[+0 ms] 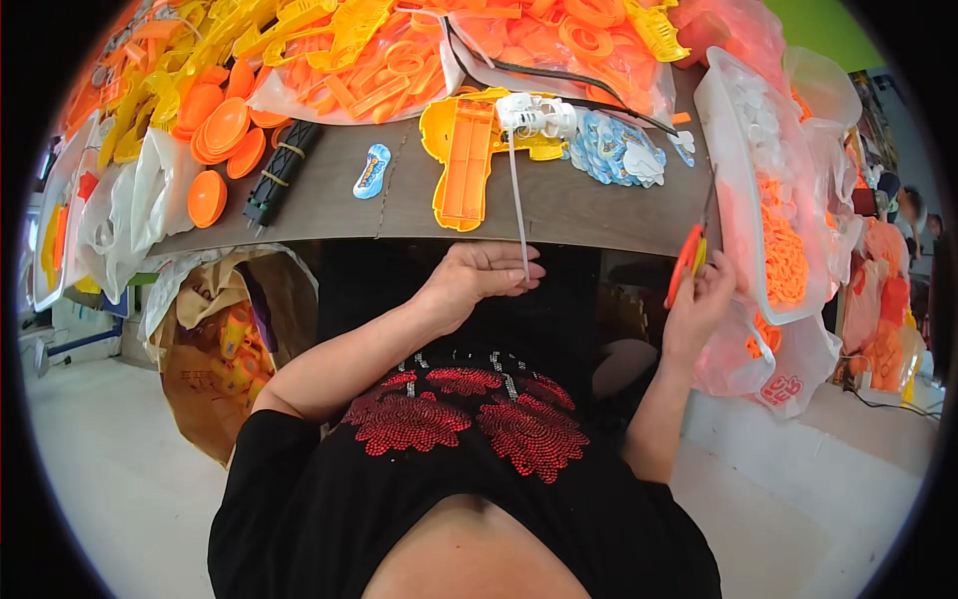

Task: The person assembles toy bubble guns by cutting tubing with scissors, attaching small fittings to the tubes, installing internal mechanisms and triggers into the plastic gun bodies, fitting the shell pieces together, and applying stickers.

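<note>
My left hand [489, 272] is at the table's front edge, thumb and fingers pinching the lower end of a thin white tube [518, 200]. The tube runs up to a white plastic mechanism [537, 116], which lies on the upper part of a yellow and orange toy gun shell [461, 165]. To the right, my right hand [707, 290] is closed around the red and yellow handles of scissors [685, 262]. Their narrow dark blades point up, beside the white bin. Blue printed stickers [614, 150] lie in a pile right of the shell, and a single sticker [372, 172] lies left of it.
Heaps of orange parts [399, 70] and yellow parts [339, 30] cover the table's back. Orange discs [222, 130] and a black bundle [277, 175] lie left. A white bin [733, 180] holds orange chain pieces [783, 240] at right. A paper bag [215, 369] stands below left.
</note>
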{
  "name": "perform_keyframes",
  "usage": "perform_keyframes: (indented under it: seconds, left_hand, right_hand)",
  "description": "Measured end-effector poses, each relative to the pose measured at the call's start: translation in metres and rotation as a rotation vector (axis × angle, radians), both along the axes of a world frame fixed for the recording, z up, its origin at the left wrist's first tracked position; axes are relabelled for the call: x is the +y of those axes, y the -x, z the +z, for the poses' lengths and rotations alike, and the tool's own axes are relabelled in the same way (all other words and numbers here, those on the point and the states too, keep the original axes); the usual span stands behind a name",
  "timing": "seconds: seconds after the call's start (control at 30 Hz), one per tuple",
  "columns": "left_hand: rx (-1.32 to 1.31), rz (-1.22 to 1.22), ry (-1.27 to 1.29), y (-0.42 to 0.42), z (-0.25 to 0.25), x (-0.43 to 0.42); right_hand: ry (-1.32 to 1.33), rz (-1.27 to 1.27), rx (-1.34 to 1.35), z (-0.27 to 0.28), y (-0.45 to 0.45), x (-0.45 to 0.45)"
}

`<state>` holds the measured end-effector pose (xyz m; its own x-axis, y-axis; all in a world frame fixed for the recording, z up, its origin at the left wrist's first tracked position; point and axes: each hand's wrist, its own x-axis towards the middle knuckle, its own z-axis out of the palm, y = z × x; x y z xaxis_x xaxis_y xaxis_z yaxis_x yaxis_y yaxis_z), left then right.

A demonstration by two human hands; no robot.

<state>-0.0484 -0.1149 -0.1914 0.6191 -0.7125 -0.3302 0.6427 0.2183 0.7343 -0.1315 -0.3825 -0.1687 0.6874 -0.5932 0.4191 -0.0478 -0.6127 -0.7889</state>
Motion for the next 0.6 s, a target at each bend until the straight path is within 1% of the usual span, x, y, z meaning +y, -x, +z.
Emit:
perform_keyframes:
  seconds: [0.03, 0.1, 0.17, 0.23, 0.3, 0.33, 0.4, 0.43, 0.5, 0.53, 0.6]
  left_hand:
    - [0.004, 0.000, -0.006, 0.001, 0.002, 0.002]
    - [0.037, -0.018, 0.026, 0.001, 0.005, 0.007]
    - [0.064, -0.011, 0.040, 0.002, 0.007, 0.009]
    - [0.089, -0.001, 0.059, 0.004, 0.010, 0.012]
    - [0.101, 0.001, 0.103, 0.005, 0.011, 0.014]
    - [0.102, 0.008, 0.103, 0.005, 0.012, 0.015]
    - [0.122, -0.005, 0.120, 0.006, 0.012, 0.015]
    - [0.124, -0.003, 0.119, 0.005, 0.011, 0.015]
    - [0.085, -0.022, 0.126, 0.005, 0.007, 0.015]
    - [0.084, -0.024, 0.126, 0.005, 0.006, 0.014]
    - [0.111, -0.020, 0.155, 0.005, 0.005, 0.014]
  right_hand:
    - [-0.006, 0.000, 0.004, 0.002, 0.008, 0.014]
    - [-0.304, 0.206, -0.111, 0.011, 0.022, 0.046]
    - [-0.636, 0.459, -0.058, 0.013, 0.037, 0.064]
    - [-0.709, 0.609, 0.209, 0.008, 0.043, 0.071]
    - [-0.763, 0.786, 0.320, 0.001, 0.046, 0.079]
    - [-0.763, 0.791, 0.324, -0.004, 0.046, 0.079]
    - [-0.745, 0.921, 0.466, -0.012, 0.044, 0.081]
    - [-0.746, 0.923, 0.468, -0.010, 0.042, 0.083]
    - [-0.660, 0.890, 0.586, -0.006, 0.033, 0.091]
    - [-0.624, 0.911, 0.548, -0.009, 0.029, 0.093]
    - [-0.644, 0.910, 0.547, -0.011, 0.025, 0.096]
